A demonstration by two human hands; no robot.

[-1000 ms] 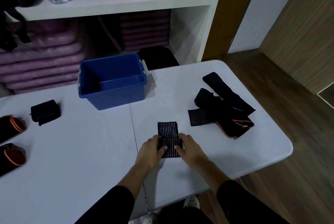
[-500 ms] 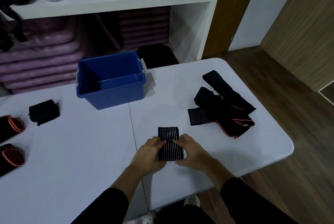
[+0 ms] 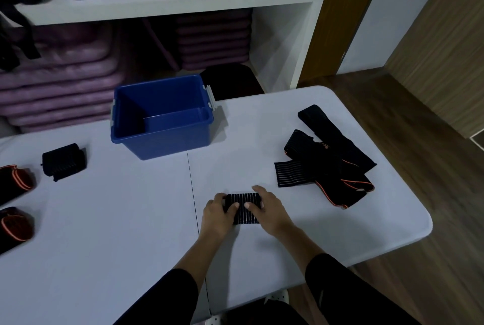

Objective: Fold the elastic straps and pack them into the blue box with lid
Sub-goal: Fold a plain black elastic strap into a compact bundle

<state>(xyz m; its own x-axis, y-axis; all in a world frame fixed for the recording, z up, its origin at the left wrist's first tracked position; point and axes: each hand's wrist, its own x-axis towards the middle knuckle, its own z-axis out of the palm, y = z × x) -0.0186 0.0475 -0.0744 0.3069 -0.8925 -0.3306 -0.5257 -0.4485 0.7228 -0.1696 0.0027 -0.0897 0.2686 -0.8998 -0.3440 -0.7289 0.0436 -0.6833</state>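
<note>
Near the white tabletop's (image 3: 146, 219) front edge, left hand (image 3: 216, 216) and right hand (image 3: 267, 212) gripping a folded black white-striped elastic strap (image 3: 243, 208), open blue plastic box (image 3: 161, 117) toward the back edge.

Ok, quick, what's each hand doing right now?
Left hand: grips the left end of the folded striped strap.
Right hand: grips its right end.

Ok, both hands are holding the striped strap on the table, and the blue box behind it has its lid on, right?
Not quite. The head view shows the blue box open, with no lid on it. The rest holds: the left hand and right hand both hold the striped strap on the table, with the box behind it.
</note>
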